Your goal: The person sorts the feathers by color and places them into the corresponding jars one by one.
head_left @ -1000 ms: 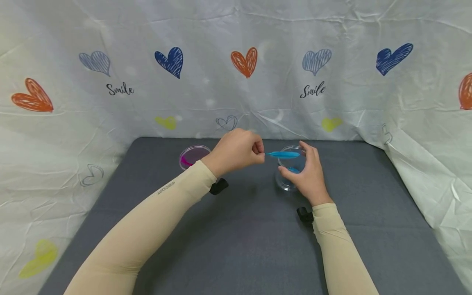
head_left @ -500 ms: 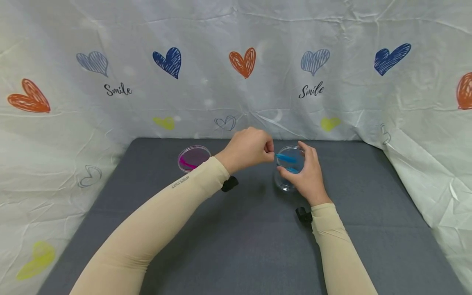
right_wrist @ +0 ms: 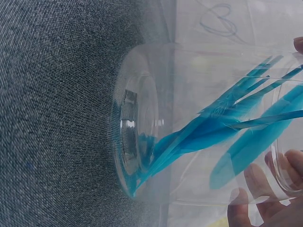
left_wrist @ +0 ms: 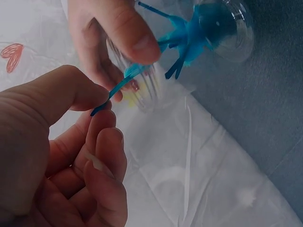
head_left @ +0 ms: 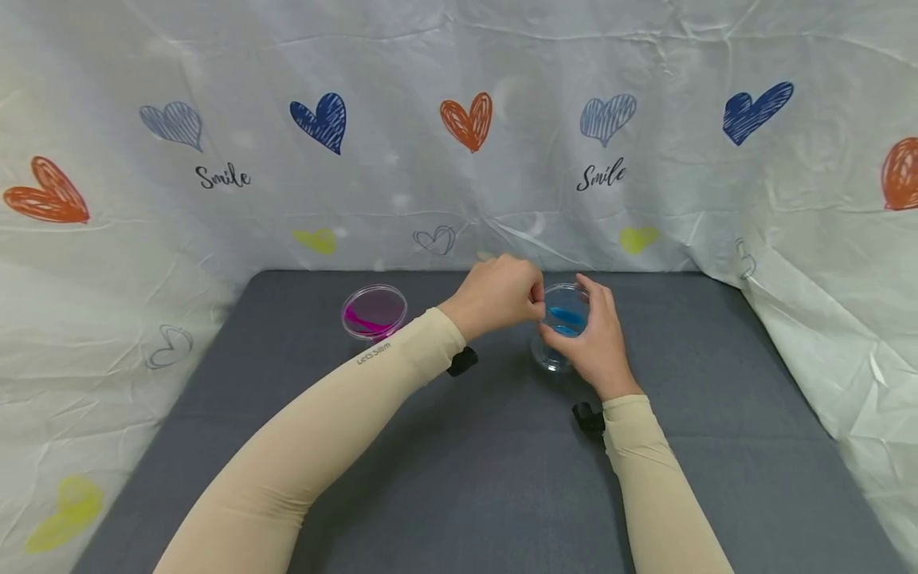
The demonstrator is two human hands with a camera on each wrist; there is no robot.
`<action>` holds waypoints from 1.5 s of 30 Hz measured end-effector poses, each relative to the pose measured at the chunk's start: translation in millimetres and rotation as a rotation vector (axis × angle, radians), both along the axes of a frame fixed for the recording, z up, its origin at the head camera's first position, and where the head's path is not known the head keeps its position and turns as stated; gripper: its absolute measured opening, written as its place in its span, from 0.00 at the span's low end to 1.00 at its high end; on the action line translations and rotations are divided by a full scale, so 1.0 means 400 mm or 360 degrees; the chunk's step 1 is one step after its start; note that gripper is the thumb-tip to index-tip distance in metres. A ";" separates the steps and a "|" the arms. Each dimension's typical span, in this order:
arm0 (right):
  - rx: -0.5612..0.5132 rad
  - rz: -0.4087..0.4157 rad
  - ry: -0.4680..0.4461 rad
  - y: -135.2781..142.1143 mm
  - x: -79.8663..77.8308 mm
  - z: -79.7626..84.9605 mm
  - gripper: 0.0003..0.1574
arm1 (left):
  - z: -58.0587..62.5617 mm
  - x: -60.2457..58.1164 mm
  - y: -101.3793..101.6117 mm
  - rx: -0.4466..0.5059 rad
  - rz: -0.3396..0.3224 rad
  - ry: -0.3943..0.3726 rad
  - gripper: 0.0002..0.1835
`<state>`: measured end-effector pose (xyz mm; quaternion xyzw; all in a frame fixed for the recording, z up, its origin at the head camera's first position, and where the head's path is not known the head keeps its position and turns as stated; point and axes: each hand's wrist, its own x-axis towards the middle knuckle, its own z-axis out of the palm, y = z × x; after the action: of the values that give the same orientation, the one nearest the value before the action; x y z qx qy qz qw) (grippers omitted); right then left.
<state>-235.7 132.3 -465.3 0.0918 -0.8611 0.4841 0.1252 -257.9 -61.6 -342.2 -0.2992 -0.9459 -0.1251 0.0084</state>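
My left hand pinches the thin stem of a blue feather between thumb and forefinger. The feather's rounded end reaches through the mouth of a clear jar, which stands upright on the table. Round the jar's upper part, my right hand holds it with thumb on one side and fingers on the other. Several other blue feathers lean inside the jar, stems toward the mouth, as the right wrist view shows. In the head view the left fingertips hide the held stem.
A second clear jar with magenta feathers inside stands to the left, partly behind the left forearm. Dark grey cloth covers the table. A white curtain printed with hearts hangs along the back and sides.
My left hand has moved right to the jar, and the blue feather has passed from above the rim into its mouth. My right hand keeps its hold on the jar.
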 end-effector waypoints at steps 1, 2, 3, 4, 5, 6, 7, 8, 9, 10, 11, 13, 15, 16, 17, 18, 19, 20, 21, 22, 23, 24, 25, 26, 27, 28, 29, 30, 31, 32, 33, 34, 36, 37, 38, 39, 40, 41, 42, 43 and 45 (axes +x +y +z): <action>-0.0002 -0.0001 0.0004 0.000 0.000 -0.001 0.63 | -0.003 -0.001 0.002 -0.0004 0.0000 -0.0008 0.08; 0.0000 -0.0002 0.0010 0.000 0.000 -0.001 0.63 | -0.006 -0.001 0.004 -0.0006 0.0002 -0.0014 0.08; 0.0000 -0.0002 0.0017 0.000 -0.001 -0.001 0.63 | -0.009 -0.001 0.006 -0.0005 0.0006 -0.0019 0.09; -0.0001 -0.0003 0.0023 0.000 -0.001 -0.002 0.63 | -0.011 -0.001 0.008 -0.0003 0.0007 -0.0023 0.08; 0.0000 0.0000 0.0032 0.000 -0.002 -0.002 0.63 | -0.013 -0.001 0.010 -0.0001 0.0010 -0.0027 0.08; 0.0000 0.0001 0.0039 0.001 -0.003 -0.002 0.63 | -0.015 0.000 0.012 0.0003 0.0010 -0.0030 0.09; 0.0002 0.0001 0.0046 0.001 -0.004 -0.002 0.63 | -0.017 0.000 0.013 0.0005 0.0011 -0.0031 0.08; 0.0006 0.0000 0.0051 0.001 -0.005 -0.002 0.63 | -0.018 0.001 0.015 0.0007 0.0009 -0.0038 0.08; 0.0005 0.0003 0.0054 0.001 -0.006 -0.003 0.63 | -0.020 0.001 0.017 0.0011 0.0008 -0.0044 0.08; 0.0003 0.0004 0.0054 0.001 -0.007 -0.003 0.63 | -0.022 0.001 0.019 0.0011 0.0005 -0.0047 0.08; 0.0002 0.0006 0.0055 0.001 -0.006 -0.003 0.62 | -0.025 0.000 0.022 0.0015 0.0002 -0.0055 0.07; -0.0002 0.0005 0.0052 0.001 -0.005 -0.004 0.62 | -0.030 -0.001 0.027 0.0022 -0.0003 -0.0066 0.07; -0.0008 0.0008 0.0051 0.002 -0.005 -0.006 0.62 | -0.036 -0.004 0.032 0.0030 -0.0005 -0.0068 0.05; -0.0009 0.0007 0.0048 0.000 -0.004 -0.006 0.62 | -0.038 -0.004 0.032 0.0032 -0.0005 -0.0067 0.05; -0.0009 0.0008 0.0047 -0.002 -0.004 -0.006 0.62 | -0.040 -0.004 0.030 0.0035 -0.0002 -0.0066 0.04; -0.0007 0.0008 0.0045 -0.003 -0.004 -0.006 0.62 | -0.041 -0.003 0.029 0.0034 0.0004 -0.0058 0.04; -0.0006 0.0011 0.0047 -0.004 -0.004 -0.005 0.62 | -0.041 -0.001 0.025 0.0036 0.0010 -0.0054 0.05; -0.0003 0.0013 0.0051 -0.005 -0.004 -0.005 0.62 | -0.041 0.000 0.021 0.0038 0.0019 -0.0048 0.06; -0.0004 0.0014 0.0052 -0.006 -0.004 -0.005 0.62 | -0.040 0.002 0.017 0.0040 0.0028 -0.0041 0.06; -0.0002 0.0014 0.0053 -0.006 -0.004 -0.004 0.62 | -0.038 0.004 0.011 0.0044 0.0034 -0.0035 0.07; -0.0002 0.0014 0.0056 -0.006 -0.004 -0.004 0.62 | -0.037 0.006 0.006 0.0048 0.0045 -0.0026 0.08; -0.0005 0.0013 0.0055 -0.006 -0.004 -0.004 0.62 | -0.036 0.008 0.001 0.0052 0.0053 -0.0018 0.08; -0.0009 0.0012 0.0056 -0.005 -0.003 -0.004 0.62 | -0.034 0.010 -0.005 0.0058 0.0061 -0.0011 0.08; -0.0014 0.0009 0.0051 -0.005 -0.002 -0.004 0.63 | -0.033 0.012 -0.010 0.0063 0.0069 -0.0002 0.09; -0.0019 0.0006 0.0043 -0.004 -0.001 -0.004 0.63 | -0.032 0.014 -0.015 0.0071 0.0077 0.0002 0.09; -0.0023 0.0005 0.0035 -0.003 0.000 -0.004 0.63 | -0.032 0.016 -0.020 0.0079 0.0086 0.0005 0.09; -0.0026 0.0002 0.0029 -0.002 0.000 -0.005 0.64 | -0.032 0.018 -0.025 0.0087 0.0094 0.0006 0.09; -0.0029 0.0000 0.0023 -0.002 0.001 -0.006 0.64 | -0.032 0.019 -0.029 0.0094 0.0101 0.0008 0.09; -0.0028 -0.0001 0.0020 -0.003 0.001 -0.006 0.65 | -0.032 0.022 -0.036 0.0105 0.0108 0.0007 0.09; -0.0029 0.0000 0.0017 -0.004 0.001 -0.006 0.65 | -0.032 0.024 -0.043 0.0114 0.0116 0.0006 0.09; -0.0028 0.0001 0.0015 -0.005 0.000 -0.006 0.65 | -0.033 0.026 -0.051 0.0121 0.0126 0.0005 0.09; -0.0025 0.0000 0.0014 -0.006 0.000 -0.006 0.66 | -0.034 0.028 -0.059 0.0128 0.0136 0.0007 0.09; -0.0022 0.0001 0.0006 -0.009 0.002 -0.005 0.66 | -0.036 0.034 -0.079 0.0153 0.0160 0.0013 0.08; -0.0019 -0.0002 0.0004 -0.010 0.003 -0.004 0.66 | -0.037 0.037 -0.090 0.0172 0.0169 0.0014 0.08; -0.0017 -0.0005 0.0000 -0.012 0.004 -0.003 0.67 | -0.038 0.041 -0.103 0.0188 0.0183 0.0023 0.08; -0.0010 -0.0010 -0.0002 -0.013 0.005 -0.002 0.67 | -0.039 0.046 -0.117 0.0210 0.0196 0.0031 0.08; -0.0005 -0.0015 -0.0004 -0.013 0.006 -0.002 0.67 | -0.041 0.052 -0.132 0.0237 0.0210 0.0043 0.07; 0.0001 -0.0021 -0.0004 -0.013 0.007 -0.002 0.67 | -0.042 0.058 -0.148 0.0266 0.0225 0.0048 0.07; 0.0007 -0.0024 -0.0002 -0.012 0.008 -0.002 0.67 | -0.043 0.065 -0.165 0.0297 0.0241 0.0055 0.07; 0.0013 -0.0026 -0.0002 -0.012 0.010 -0.001 0.67 | -0.046 0.072 -0.184 0.0325 0.0259 0.0065 0.06; 0.0020 -0.0015 -0.0002 -0.010 0.012 -0.001 0.67 | -0.054 0.088 -0.221 0.0390 0.0301 0.0093 0.06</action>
<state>-231.0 128.3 -465.6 0.0881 -0.8646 0.4782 0.1265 -222.6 -150.1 -363.7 -0.2089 -0.9469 -0.2294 0.0840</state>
